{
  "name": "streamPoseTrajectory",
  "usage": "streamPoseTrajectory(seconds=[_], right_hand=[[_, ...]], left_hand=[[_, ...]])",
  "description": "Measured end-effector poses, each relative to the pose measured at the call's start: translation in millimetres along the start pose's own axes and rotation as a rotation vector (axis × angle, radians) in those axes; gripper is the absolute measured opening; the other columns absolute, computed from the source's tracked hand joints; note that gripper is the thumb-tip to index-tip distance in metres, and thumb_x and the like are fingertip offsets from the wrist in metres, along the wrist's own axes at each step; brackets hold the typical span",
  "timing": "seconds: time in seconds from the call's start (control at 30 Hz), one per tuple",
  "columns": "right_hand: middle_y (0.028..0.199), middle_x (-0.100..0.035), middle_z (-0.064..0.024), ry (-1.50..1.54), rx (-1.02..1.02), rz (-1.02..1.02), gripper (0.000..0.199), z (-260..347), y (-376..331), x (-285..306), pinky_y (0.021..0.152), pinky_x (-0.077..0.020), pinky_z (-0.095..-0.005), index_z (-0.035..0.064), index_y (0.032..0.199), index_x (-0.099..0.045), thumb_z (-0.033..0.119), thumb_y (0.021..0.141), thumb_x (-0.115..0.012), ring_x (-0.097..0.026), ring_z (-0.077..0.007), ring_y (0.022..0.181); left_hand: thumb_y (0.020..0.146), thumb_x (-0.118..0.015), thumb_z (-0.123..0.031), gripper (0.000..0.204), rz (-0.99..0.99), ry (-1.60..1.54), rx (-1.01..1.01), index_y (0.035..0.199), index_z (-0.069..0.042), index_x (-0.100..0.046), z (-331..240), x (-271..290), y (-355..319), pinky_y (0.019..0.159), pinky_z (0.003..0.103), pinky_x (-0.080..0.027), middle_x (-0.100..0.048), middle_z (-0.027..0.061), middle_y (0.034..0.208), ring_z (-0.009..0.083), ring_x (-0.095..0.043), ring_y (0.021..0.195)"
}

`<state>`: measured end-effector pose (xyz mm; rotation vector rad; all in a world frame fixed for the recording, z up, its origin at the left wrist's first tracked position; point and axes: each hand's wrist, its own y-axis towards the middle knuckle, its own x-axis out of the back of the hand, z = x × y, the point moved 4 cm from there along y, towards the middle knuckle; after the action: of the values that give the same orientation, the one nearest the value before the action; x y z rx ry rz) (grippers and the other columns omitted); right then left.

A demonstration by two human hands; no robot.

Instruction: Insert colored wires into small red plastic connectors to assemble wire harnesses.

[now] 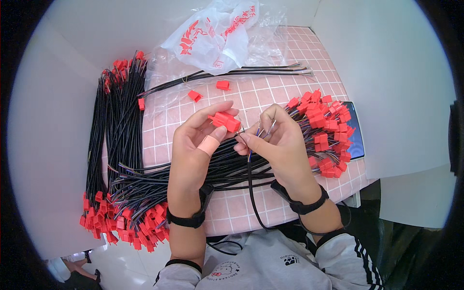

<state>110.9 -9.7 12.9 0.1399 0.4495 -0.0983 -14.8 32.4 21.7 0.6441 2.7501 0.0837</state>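
Left hand [192, 140] gripped at least one red housing [225, 122], right hand [282, 139] pinched thin wires [259, 132] of one black cable [250, 182], two loose red housings [195, 96] lay beyond.

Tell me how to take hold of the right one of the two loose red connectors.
Probably pinch the loose red connector by its left and right sides, from the near side: it is small and boxy, with black cables just beyond.

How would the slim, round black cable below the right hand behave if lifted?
The slim, round black cable would probably flex springily, given its smooth curve. Its thinness suggests low weight. The fine, splayed wires in the right hand may bend easily.
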Motion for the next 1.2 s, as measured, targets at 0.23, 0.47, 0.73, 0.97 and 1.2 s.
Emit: streamPoseTrajectory(seconds=[0.23,0.47,0.73,0.97,1.2], right_hand=[[0.066,-0.051,-0.0057,0.022,-0.032,-0.034,0.029,-0.7,-1.2,0.6,0.052,-0.0474,-0.0206,0.0062,0.074,-0.031,-0.008,0.073,-0.056,-0.058,-0.0132,0.06],[0.068,-0.051,-0.0051,-0.004,-0.007,-0.019,0.025,-0.1,0.2,1.5,0.054,-0.0465,-0.0203,0.0053,0.075,-0.034,-0.006,0.074,-0.056,-0.057,-0.0103,0.062],[0.067,-0.039,0.0021,-0.239,0.028,0.07,0.025,1.2,-1.0,5.0,0.055,-0.0418,-0.0167,0.0056,0.073,-0.035,-0.004,0.071,-0.058,-0.047,-0.0027,0.062],[0.072,-0.038,0.0019,-0.281,-0.026,0.102,0.027,0.7,-0.6,4.6,0.06,-0.045,-0.0197,0.006,0.072,-0.037,-0.007,0.069,-0.06,-0.049,-0.0053,0.068],[0.071,-0.038,0.0023,-0.389,-0.047,0.12,0.027,0.5,-0.6,6.1,0.058,-0.0426,-0.0182,0.0061,0.072,-0.037,-0.007,0.068,-0.061,-0.047,-0.0037,0.066]], left_hand=[[0.076,-0.049,0.002,0.034,0.059,0.041,-0.003,0.11,0.006,-0.048,0.2,0.1,-1.6,0.083,0.029,-0.041,-0.056,0.0143,0.1,0.0173,-0.054,0.091],[0.077,-0.049,0.0,0.034,0.041,0.039,0.002,0.11,0.006,-0.048,-0.7,0.7,-1.3,0.083,0.03,-0.041,-0.055,0.0147,0.101,0.0174,-0.054,0.092],[0.075,-0.054,-0.011,0.043,-0.001,-0.058,0.063,0.114,0.005,-0.044,0.7,8.1,0.3,0.083,0.029,-0.042,-0.051,0.0154,0.106,0.0176,-0.051,0.095],[0.075,-0.054,-0.012,0.044,0.02,-0.07,0.05,0.114,0.006,-0.043,0.0,8.9,-0.3,0.083,0.029,-0.042,-0.051,0.0165,0.106,0.0181,-0.051,0.096],[0.075,-0.054,-0.011,0.045,0.024,-0.065,0.062,0.115,0.007,-0.043,0.7,9.2,-0.3,0.082,0.029,-0.042,-0.052,0.0168,0.106,0.0179,-0.052,0.094]])
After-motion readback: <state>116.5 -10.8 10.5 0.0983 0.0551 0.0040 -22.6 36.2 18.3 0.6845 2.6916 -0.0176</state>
